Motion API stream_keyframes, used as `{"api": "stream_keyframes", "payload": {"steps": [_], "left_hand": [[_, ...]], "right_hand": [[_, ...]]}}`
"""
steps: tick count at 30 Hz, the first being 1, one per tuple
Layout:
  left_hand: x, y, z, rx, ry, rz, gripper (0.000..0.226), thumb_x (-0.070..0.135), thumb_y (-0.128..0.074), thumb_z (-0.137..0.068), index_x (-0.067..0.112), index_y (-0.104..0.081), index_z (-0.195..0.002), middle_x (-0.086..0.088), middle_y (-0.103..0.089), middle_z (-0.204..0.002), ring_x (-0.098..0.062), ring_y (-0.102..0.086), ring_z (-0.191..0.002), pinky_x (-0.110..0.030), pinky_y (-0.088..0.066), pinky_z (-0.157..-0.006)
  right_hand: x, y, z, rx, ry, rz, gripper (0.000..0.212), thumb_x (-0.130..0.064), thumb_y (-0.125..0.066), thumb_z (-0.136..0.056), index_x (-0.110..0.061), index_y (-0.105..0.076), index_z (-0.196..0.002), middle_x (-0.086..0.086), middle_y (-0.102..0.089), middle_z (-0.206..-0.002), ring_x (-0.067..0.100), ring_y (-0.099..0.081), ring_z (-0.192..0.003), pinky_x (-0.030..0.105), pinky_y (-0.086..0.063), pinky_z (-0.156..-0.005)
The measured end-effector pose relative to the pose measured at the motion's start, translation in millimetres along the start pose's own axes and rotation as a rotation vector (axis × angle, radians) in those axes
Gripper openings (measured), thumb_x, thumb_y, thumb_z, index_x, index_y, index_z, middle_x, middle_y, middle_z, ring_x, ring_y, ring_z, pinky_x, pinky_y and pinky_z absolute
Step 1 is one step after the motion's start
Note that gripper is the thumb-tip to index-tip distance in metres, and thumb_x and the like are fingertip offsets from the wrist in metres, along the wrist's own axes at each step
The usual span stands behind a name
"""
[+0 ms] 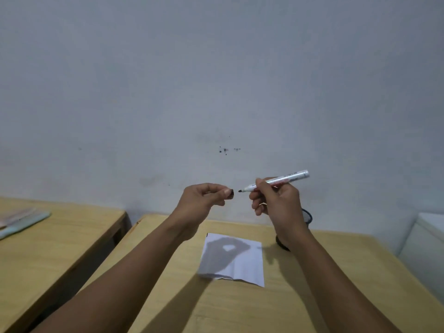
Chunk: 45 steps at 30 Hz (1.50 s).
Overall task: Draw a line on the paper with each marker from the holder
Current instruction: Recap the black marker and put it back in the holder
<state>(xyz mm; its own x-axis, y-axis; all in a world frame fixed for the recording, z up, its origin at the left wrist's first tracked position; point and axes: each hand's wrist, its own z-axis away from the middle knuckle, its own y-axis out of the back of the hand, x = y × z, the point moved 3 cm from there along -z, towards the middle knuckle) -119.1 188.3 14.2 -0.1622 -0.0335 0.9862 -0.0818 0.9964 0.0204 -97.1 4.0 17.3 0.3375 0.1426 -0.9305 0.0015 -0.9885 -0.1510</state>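
My right hand (276, 200) grips a white marker (286, 179) with a dark tip that points left, held in the air above the table. My left hand (204, 200) pinches the marker's dark cap (231, 193), just apart from the tip. Below both hands a white sheet of paper (242, 265) lies on the wooden table (336, 272), with the hands' shadow across it and a short dark mark at its far left corner. The black mesh holder (307, 216) stands behind my right wrist and is mostly hidden.
A second wooden table (60, 231) stands to the left across a narrow gap, with a pale blue object (24, 224) on it. A grey wall rises right behind the tables. A white surface (430, 239) sits at the right edge.
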Motion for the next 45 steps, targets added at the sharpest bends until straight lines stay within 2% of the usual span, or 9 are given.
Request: {"api": "stream_keyframes", "payload": {"steps": [10,14,18,22,26,30,34,38,45], "left_hand": [[63,-74,27,-0.050,-0.138,0.110,0.019,0.014,-0.078,-0.081,0.004,-0.075,-0.096,-0.001,-0.073,-0.079,0.000,-0.064,-0.064,-0.015,-0.048,-0.062],[75,-97,23,0.051,-0.402,-0.040,0.012,0.019,-0.084,-0.076,0.015,-0.079,-0.086,0.003,-0.077,-0.078,-0.008,-0.072,-0.077,-0.026,-0.056,-0.074],[84,-109,9,0.148,-0.558,-0.230,0.010,0.027,-0.083,-0.077,0.022,-0.079,-0.085,0.012,-0.075,-0.076,-0.003,-0.069,-0.073,-0.016,-0.052,-0.065],[88,-129,-9,0.120,-0.663,-0.438,0.012,0.027,-0.081,-0.079,0.023,-0.078,-0.090,0.017,-0.071,-0.077,-0.004,-0.064,-0.070,-0.013,-0.047,-0.061],[86,-153,-24,0.033,-0.724,-0.494,0.024,0.032,-0.079,-0.081,0.024,-0.075,-0.103,0.014,-0.075,-0.084,-0.003,-0.065,-0.071,-0.018,-0.050,-0.064],[67,-165,-60,0.029,-0.632,-0.670,0.039,0.049,-0.069,-0.084,0.030,-0.067,-0.118,0.014,-0.075,-0.096,-0.003,-0.068,-0.077,-0.029,-0.057,-0.072],[27,-180,-99,-0.076,-0.464,-0.973,0.039,0.049,-0.065,-0.087,0.025,-0.067,-0.119,0.007,-0.073,-0.110,-0.012,-0.068,-0.092,-0.038,-0.057,-0.084],[-17,-195,-129,-0.135,-0.283,-1.113,0.043,0.050,-0.059,-0.089,0.021,-0.065,-0.121,0.001,-0.070,-0.117,-0.020,-0.066,-0.102,-0.041,-0.055,-0.089],[-57,-210,-151,-0.133,0.009,-0.820,0.036,0.043,-0.063,-0.085,0.016,-0.069,-0.061,-0.001,-0.064,-0.061,-0.023,-0.065,-0.064,-0.033,-0.052,-0.065]], "right_hand": [[-80,45,26,-0.026,0.163,0.066,0.021,-0.019,-0.063,-0.099,-0.008,-0.070,-0.082,0.011,-0.068,-0.069,0.018,-0.059,-0.055,0.027,-0.049,-0.050],[-89,64,22,0.025,0.049,0.029,0.028,-0.029,-0.064,-0.098,-0.005,-0.071,-0.085,0.008,-0.063,-0.067,0.015,-0.054,-0.051,0.026,-0.045,-0.049],[-79,88,12,0.112,-0.085,0.190,0.045,-0.051,-0.066,-0.091,-0.006,-0.069,-0.092,0.006,-0.067,-0.067,0.017,-0.055,-0.053,0.029,-0.043,-0.052],[-70,104,3,0.250,0.357,0.813,0.031,-0.035,-0.074,-0.090,-0.026,-0.057,-0.114,-0.010,-0.055,-0.100,0.001,-0.057,-0.076,0.026,-0.048,-0.063],[-51,113,-22,0.201,0.463,0.880,0.018,-0.024,-0.071,-0.093,-0.019,-0.066,-0.109,-0.004,-0.057,-0.109,0.006,-0.059,-0.081,0.030,-0.054,-0.067],[-30,134,-53,0.208,0.309,0.696,0.014,-0.020,-0.070,-0.093,-0.014,-0.068,-0.106,0.001,-0.069,-0.093,0.007,-0.062,-0.073,0.019,-0.046,-0.064],[2,147,-69,0.149,0.172,0.715,0.050,-0.021,-0.066,-0.096,-0.029,-0.047,-0.142,-0.004,-0.069,-0.086,0.006,-0.064,-0.076,0.028,-0.053,-0.067],[32,153,-79,0.083,0.119,0.820,0.059,-0.023,-0.064,-0.097,-0.039,-0.036,-0.146,-0.009,-0.068,-0.074,0.012,-0.067,-0.074,0.036,-0.053,-0.067],[76,162,-90,-0.030,0.014,0.968,0.052,-0.033,-0.060,-0.096,-0.046,-0.036,-0.141,-0.013,-0.064,-0.084,0.017,-0.061,-0.093,0.042,-0.045,-0.092]]}}
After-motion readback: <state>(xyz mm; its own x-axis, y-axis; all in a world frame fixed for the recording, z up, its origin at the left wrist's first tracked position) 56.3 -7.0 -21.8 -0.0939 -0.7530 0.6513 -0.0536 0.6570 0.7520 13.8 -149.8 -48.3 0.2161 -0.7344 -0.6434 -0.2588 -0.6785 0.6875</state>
